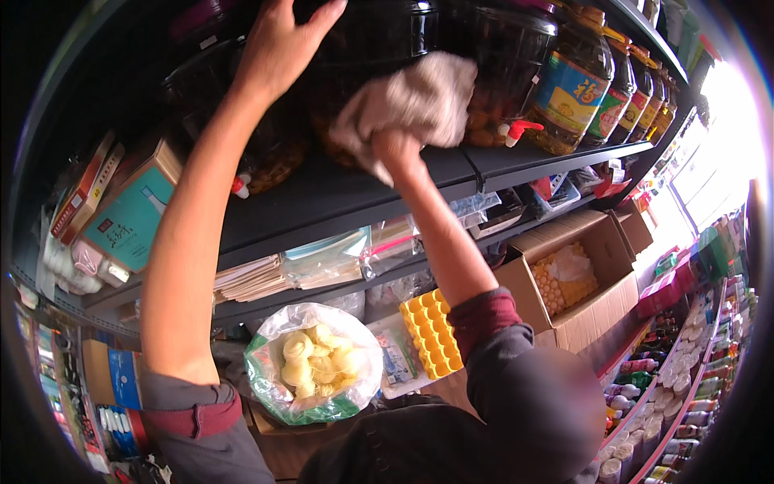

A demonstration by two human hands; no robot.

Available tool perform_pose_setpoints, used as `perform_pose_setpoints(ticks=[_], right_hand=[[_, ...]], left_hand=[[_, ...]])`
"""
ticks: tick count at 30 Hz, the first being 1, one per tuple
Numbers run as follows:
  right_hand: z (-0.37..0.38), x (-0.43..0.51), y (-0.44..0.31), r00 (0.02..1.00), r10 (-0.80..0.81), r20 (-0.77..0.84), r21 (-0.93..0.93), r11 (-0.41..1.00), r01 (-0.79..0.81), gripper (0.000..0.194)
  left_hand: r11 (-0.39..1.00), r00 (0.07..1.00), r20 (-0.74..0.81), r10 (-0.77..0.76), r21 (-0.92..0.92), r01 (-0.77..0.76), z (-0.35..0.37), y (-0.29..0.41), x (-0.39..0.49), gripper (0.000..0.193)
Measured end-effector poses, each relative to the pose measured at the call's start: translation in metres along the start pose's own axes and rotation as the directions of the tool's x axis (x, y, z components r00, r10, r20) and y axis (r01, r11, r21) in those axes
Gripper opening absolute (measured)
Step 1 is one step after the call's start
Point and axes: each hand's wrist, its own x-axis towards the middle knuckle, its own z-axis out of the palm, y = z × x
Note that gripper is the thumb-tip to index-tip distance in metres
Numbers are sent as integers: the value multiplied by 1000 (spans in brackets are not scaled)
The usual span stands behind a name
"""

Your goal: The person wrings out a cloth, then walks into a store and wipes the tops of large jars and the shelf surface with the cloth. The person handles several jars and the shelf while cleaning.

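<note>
My right hand [398, 151] grips a crumpled pale cloth [423, 100], blurred by motion. The cloth lies across the front of a large dark glass jar [375, 51] on the upper black shelf [338, 202]. Raised at the top edge, my left hand [281, 45] has its thumb spread out beside that jar. Its fingers run out of the picture, so whether it touches the jar is unclear. To the right stands another big jar [508, 66] with a red-handled tap [523, 130]. A third jar [278, 154] stands partly behind my left forearm, low at its base a red-and-white tap [240, 186].
Several oil bottles [571, 91] line the shelf's right end. A teal box [130, 215] leans at left. Below are packets [326, 254], an open bag of pale yellow bundles [317, 363], yellow egg trays [432, 333] and an open carton [595, 314]. Bottled goods [683, 429] fill the lower right.
</note>
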Motion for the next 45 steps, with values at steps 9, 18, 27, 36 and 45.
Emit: perform_pose_setpoints(ticks=[9, 18, 27, 36, 45], right_hand=[[-13, -12, -22, 997, 73, 23, 164, 984, -76, 22], [27, -39, -64, 980, 11, -196, -529, 840, -116, 29], [-47, 16, -23, 979, 76, -189, 76, 995, -63, 40], [1, -60, -66, 986, 162, 34, -447, 885, -130, 26], [-14, 47, 51, 880, -273, -388, -357, 925, 129, 34]], left_hand=[[954, 956, 106, -274, -97, 284, 23, 14, 55, 104], [945, 987, 120, -102, -299, 134, 38, -1, 46, 74], [979, 992, 66, -106, -170, 116, 37, 2, 44, 72], [958, 991, 135, 6, -286, 33, 33, -11, 50, 70], [932, 990, 142, 12, -359, 40, 34, -22, 50, 74]])
